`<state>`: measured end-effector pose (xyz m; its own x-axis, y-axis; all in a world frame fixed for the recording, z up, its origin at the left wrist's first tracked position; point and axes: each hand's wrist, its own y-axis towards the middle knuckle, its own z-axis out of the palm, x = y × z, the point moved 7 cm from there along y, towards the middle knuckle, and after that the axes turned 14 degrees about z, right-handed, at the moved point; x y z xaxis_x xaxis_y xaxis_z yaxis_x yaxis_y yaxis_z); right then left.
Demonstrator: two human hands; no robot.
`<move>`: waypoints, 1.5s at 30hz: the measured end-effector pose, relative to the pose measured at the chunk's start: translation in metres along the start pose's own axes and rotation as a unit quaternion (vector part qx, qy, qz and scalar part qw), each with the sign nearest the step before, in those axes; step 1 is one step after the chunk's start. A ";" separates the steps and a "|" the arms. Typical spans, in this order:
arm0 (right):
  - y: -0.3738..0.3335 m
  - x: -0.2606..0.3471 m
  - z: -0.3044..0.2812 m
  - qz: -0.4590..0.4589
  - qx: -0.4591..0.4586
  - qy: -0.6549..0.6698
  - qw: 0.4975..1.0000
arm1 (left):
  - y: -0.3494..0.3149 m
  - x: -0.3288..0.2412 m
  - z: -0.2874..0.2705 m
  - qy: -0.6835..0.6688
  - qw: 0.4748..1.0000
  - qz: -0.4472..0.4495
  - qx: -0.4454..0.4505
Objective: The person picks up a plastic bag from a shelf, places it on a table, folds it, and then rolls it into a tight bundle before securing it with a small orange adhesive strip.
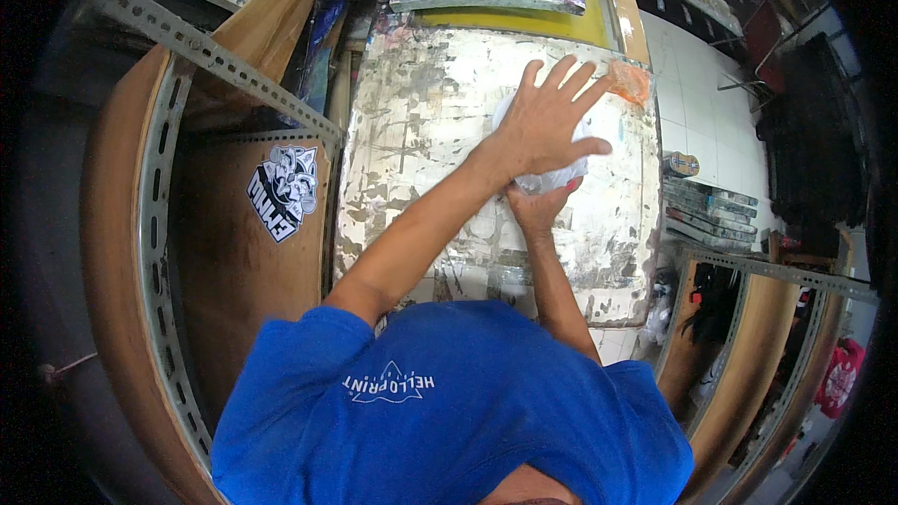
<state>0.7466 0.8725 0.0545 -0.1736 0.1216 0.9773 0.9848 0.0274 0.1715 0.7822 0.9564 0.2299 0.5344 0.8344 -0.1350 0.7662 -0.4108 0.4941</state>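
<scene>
My left hand [552, 122] stretches out over a white, thin, crumpled bundle [554, 178] with its fingers spread wide. Whether its palm presses on the bundle or hovers just above, I cannot tell. From the near side, my right hand [537, 209] grips the bundle's lower edge. Most of the right fingers are hidden under the white material, and a small pinkish-red spot shows beside them. Both hands are above a worn white tabletop [421, 112] with grey, peeling patches. An orange patch [629, 82] lies near the table's far right corner, beyond my left fingertips.
Framed screens [486, 6], one with yellow mesh, lie at the table's far end. A perforated metal shelf frame [215, 56] and a brown board with a sticker [283, 192] stand to the left. At right are a stack of grey slabs [709, 215], a round tin [683, 164] and wooden shelves [758, 346].
</scene>
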 end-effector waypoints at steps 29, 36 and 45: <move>-0.002 0.007 -0.001 -0.005 -0.020 -0.054 0.998 | -0.037 0.024 -0.015 0.032 0.991 -0.115 -0.055; -0.006 0.013 -0.008 0.031 -0.020 -0.096 0.995 | -0.023 0.017 -0.009 0.044 0.996 -0.077 -0.018; -0.002 0.022 -0.006 0.020 -0.039 -0.087 0.995 | -0.022 0.049 0.000 -0.114 0.985 -0.081 -0.099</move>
<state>0.7404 0.8688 0.0766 -0.1250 0.2915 0.9484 0.9873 -0.0583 0.1481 0.7916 1.0064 0.2120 0.4937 0.7701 -0.4041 0.7759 -0.1801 0.6046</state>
